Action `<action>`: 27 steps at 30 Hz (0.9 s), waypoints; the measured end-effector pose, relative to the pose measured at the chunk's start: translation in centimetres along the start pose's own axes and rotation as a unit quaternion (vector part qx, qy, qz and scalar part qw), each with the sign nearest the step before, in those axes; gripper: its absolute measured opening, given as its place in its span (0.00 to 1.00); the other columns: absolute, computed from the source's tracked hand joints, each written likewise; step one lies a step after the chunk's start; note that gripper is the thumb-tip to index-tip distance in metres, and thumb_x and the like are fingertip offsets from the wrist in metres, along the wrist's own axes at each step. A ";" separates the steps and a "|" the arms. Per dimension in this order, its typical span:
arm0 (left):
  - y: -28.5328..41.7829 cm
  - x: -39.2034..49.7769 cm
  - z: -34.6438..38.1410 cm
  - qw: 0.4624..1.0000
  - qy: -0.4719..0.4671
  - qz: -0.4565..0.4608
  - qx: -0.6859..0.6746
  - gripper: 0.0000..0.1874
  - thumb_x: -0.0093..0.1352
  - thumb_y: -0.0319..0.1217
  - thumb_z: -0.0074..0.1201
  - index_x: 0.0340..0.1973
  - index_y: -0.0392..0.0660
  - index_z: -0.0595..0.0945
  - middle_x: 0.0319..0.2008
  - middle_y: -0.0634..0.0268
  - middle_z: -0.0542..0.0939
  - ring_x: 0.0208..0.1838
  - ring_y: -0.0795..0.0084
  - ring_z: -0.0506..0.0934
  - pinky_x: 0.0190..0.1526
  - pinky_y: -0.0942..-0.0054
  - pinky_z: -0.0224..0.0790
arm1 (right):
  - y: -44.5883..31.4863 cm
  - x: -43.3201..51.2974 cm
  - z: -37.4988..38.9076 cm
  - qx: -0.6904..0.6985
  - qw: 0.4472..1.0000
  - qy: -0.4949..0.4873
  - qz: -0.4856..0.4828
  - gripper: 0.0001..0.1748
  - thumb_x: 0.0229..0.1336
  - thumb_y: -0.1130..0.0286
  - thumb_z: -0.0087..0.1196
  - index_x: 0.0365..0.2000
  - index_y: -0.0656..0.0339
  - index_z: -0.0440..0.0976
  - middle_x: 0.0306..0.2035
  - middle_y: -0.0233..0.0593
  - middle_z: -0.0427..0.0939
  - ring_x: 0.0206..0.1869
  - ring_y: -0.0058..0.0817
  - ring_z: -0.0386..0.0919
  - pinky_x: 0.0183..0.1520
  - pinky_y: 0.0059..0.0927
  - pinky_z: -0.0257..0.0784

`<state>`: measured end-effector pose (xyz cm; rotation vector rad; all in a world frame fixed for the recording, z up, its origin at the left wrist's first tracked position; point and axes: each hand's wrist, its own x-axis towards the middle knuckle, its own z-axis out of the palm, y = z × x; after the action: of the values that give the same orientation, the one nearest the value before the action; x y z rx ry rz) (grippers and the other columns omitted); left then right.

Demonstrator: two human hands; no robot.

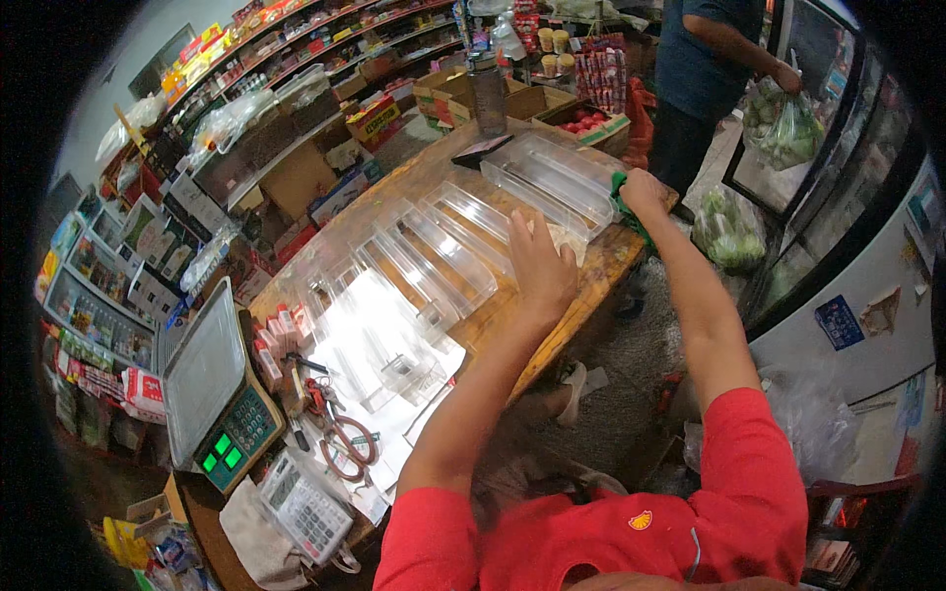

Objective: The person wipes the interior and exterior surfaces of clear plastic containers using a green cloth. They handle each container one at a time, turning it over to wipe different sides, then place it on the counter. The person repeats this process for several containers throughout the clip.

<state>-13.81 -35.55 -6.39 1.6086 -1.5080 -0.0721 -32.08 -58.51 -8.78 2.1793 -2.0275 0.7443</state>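
My right hand (pixel 641 193) is closed around a green cloth (pixel 621 190) at the far right end of the wooden table. The cloth is against the end of a clear plastic tray (pixel 547 177). My left hand (pixel 542 266) is spread, with nothing seen in it, near the close end of that tray. Whether its fingertips touch the plastic I cannot tell. Left of it lie several more long clear plastic trays (pixel 458 244), side by side. Some rest on white paper sheets (pixel 443 362) that glare brightly.
On the table are a digital scale (pixel 236 436), scissors (pixel 347 451), a calculator (pixel 304 510), small red-and-white boxes (pixel 277 336), a dark phone-like device (pixel 480 150) and a tall bottle (pixel 488 96). A person (pixel 702 74) holding bagged vegetables (pixel 787 129) stands beyond the right end.
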 end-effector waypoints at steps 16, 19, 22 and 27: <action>-0.6 -1.7 -0.6 0.999 0.029 0.033 0.010 0.28 0.65 0.29 0.57 0.60 0.32 0.71 0.69 0.34 0.59 0.72 0.37 0.57 0.72 0.51 0.49 | 5.2 -0.9 -4.2 0.019 0.998 0.001 0.059 0.12 0.58 0.68 0.54 0.38 0.65 0.81 0.46 0.57 0.80 0.49 0.53 0.80 0.50 0.51 0.75; 0.2 -2.3 -2.4 0.998 0.024 0.045 -0.044 0.28 0.65 0.29 0.57 0.60 0.33 0.71 0.68 0.37 0.61 0.72 0.40 0.59 0.72 0.52 0.50 | 7.7 -2.7 -6.7 0.000 0.999 0.052 0.002 0.14 0.58 0.66 0.56 0.40 0.65 0.80 0.47 0.55 0.80 0.48 0.51 0.80 0.50 0.50 0.75; 0.7 -3.5 -4.5 0.993 0.053 0.096 -0.052 0.26 0.68 0.29 0.54 0.61 0.35 0.71 0.64 0.45 0.70 0.67 0.48 0.69 0.68 0.54 0.59 | 9.9 -5.3 -10.1 0.014 0.995 0.098 -0.030 0.18 0.59 0.66 0.56 0.49 0.60 0.79 0.48 0.50 0.81 0.50 0.49 0.79 0.52 0.48 0.74; 1.1 -5.6 -9.4 0.854 -0.072 -0.175 -0.485 0.23 0.74 0.36 0.49 0.60 0.36 0.71 0.58 0.41 0.75 0.57 0.52 0.78 0.58 0.57 0.72 | 10.1 -12.0 -19.2 0.084 0.993 0.069 -0.047 0.18 0.58 0.70 0.55 0.49 0.62 0.79 0.49 0.47 0.81 0.52 0.45 0.79 0.55 0.42 0.73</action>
<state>-10.52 -25.61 -3.00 1.0026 -0.9659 -1.0147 -47.49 -41.56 0.73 2.2223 -1.8429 1.0555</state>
